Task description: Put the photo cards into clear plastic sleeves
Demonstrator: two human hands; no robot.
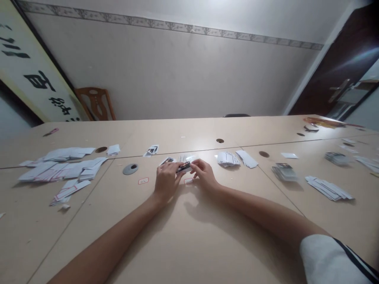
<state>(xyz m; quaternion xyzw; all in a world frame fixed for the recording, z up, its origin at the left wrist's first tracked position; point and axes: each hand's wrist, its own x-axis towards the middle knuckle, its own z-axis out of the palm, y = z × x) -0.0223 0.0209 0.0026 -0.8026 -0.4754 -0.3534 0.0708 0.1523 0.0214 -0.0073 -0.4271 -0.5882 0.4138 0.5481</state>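
On the near part of the pale wooden table (192, 236), two bare forearms reach in from the left and right, a white sleeve with a dark stripe (328, 258) showing on the right one. The hands meet just left of the middle of the scene, a little above the tabletop. Between them is a small dark card (184, 167), flat and thin, mostly black with paler, reddish-brown patches and a light right end; it looks like a printed photo, though it is too small to be sure. The left hand (167, 179) has its fingers and thumb closed on the card's left part, and the right hand (205, 172) has thumb and fingertips drawn together at its right end. Just below the fingers lies a small white label with a red border (188, 181), and left of the left hand lies a similar red-bordered label (143, 181). Just beyond the hands are clear sleeves (187, 157) and a dark-and-white card (167, 160). Farther left, folded white papers (66, 170) spread in overlapping piles beside a grey round cover (130, 169). To the right lie a fanned white stack (227, 159), a stack of clear-cased cards (284, 172) and a row of white strips (328, 188). At the far side, a wooden chair (96, 103) stands at the left before the pale wall.
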